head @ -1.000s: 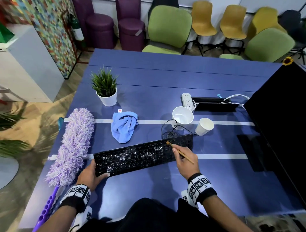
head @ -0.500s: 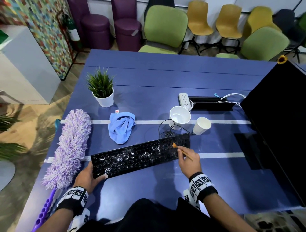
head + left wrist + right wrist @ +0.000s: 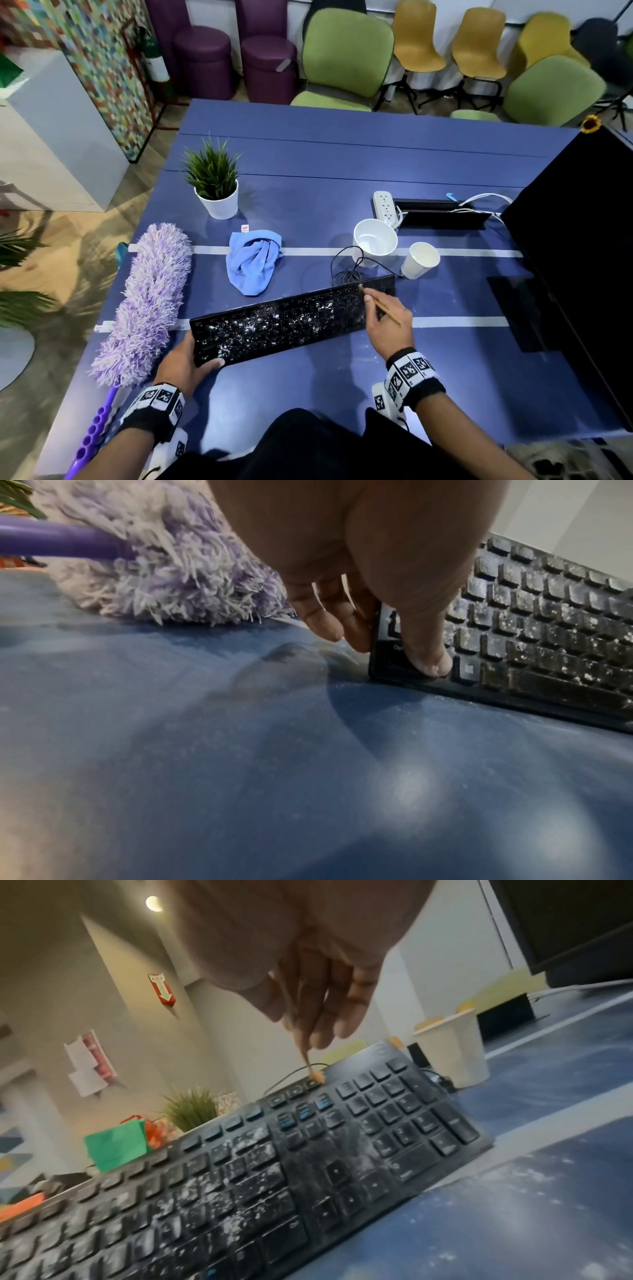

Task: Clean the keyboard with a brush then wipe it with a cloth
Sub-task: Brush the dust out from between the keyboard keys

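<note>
A black keyboard (image 3: 291, 320) dusted with white powder lies slanted on the blue table (image 3: 342, 154). My left hand (image 3: 186, 359) grips its near left corner, thumb (image 3: 428, 656) on the keys (image 3: 548, 620), fingers behind the edge. My right hand (image 3: 387, 322) pinches a thin wooden brush (image 3: 380, 306); its tip (image 3: 316, 1075) touches the top row of the keyboard (image 3: 308, 1164) near the number pad. A crumpled blue cloth (image 3: 253, 262) lies beyond the keyboard's left half, apart from both hands.
A purple fluffy duster (image 3: 147, 298) lies left of the keyboard, close to my left hand. Behind the keyboard stand a white bowl (image 3: 375, 240) and a paper cup (image 3: 419, 260), with a coiled cable (image 3: 349, 270). A potted plant (image 3: 215, 185), power strip (image 3: 385, 205) and dark monitor (image 3: 582, 257) are also there.
The brush tip has moved along the keyboard's right part toward its far edge and right end. My left hand keeps the same hold on the left corner.
</note>
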The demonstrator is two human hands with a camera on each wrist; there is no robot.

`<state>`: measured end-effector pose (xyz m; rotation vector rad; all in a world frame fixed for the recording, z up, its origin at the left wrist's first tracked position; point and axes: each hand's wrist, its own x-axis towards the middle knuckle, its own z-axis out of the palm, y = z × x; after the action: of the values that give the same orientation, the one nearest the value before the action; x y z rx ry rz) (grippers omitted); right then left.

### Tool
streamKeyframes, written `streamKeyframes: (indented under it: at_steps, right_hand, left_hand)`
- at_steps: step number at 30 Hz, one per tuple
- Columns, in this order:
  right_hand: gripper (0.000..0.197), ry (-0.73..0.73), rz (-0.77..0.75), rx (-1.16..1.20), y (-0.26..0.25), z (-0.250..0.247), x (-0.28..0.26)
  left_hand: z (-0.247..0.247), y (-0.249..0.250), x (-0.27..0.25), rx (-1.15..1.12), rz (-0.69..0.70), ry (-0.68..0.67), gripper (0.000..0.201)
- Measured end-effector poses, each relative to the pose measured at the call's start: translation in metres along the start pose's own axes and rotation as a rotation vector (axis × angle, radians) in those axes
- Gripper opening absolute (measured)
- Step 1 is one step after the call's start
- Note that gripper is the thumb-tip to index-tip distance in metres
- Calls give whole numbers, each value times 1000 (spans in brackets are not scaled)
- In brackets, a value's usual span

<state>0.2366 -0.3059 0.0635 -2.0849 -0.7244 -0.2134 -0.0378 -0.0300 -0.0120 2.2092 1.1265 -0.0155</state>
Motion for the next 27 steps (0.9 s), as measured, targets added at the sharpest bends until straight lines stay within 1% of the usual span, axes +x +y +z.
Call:
streamKeyframes:
  at_steps: [2,3,4,6,7,8,11,12,15,16,18,19,20,21,22,24,25,27]
  right_hand:
    - [15,-92,-21,17,-4,6,-4]
    - [14,-101,-23,13,-4,7,-5]
    - [13,-69,-7,-7,-4,8,-4]
    - [11,53,79,-61,-3,6,0]
    - [11,82,95,-66,-4,6,1]
    - [11,72,70,-47,-7,7,2]
    - [13,-93,-41,4,-10,13,-7]
    - [14,-101,-45,5,-9,14,-8]
    - [14,12,-9,52,-4,12,-5]
    - [13,-18,-6,51,-5,13,-5]
    - [12,-204,17,-44,-6,13,-9]
    - [12,-272,45,-110,-5,15,-12]
    - [12,-288,76,-144,-4,14,-14]
    - [12,-270,87,-130,-3,13,-15]
    - [12,-234,63,-89,-2,12,-15]
    - [14,-180,-30,-37,-4,11,-16]
    - [16,-178,-52,-37,-6,11,-17]
    - [16,-229,5,-91,-11,10,-18]
  left_hand:
    - [0,-1,0,-3,9,5,80]
    - [1,-2,1,-9,12,5,80]
    - [0,-2,1,-15,10,5,80]
    - [2,-2,2,-17,13,1,80]
    - [2,-2,2,-12,14,2,79]
    - [2,-3,2,-6,12,2,80]
    - [2,-4,2,6,11,5,80]
    - [2,-4,2,6,10,4,80]
    - [3,-4,2,10,15,6,81]
    - [3,-5,1,13,18,9,82]
    - [3,-6,2,18,18,8,82]
    - [2,-7,2,18,14,8,83]
    - [3,-8,2,18,13,5,83]
    - [4,-8,3,12,20,6,83]
    - [4,-8,2,9,28,8,83]
    - [5,-9,2,9,33,17,82]
    - [5,-8,2,8,31,20,82]
    - [5,-8,2,13,22,20,82]
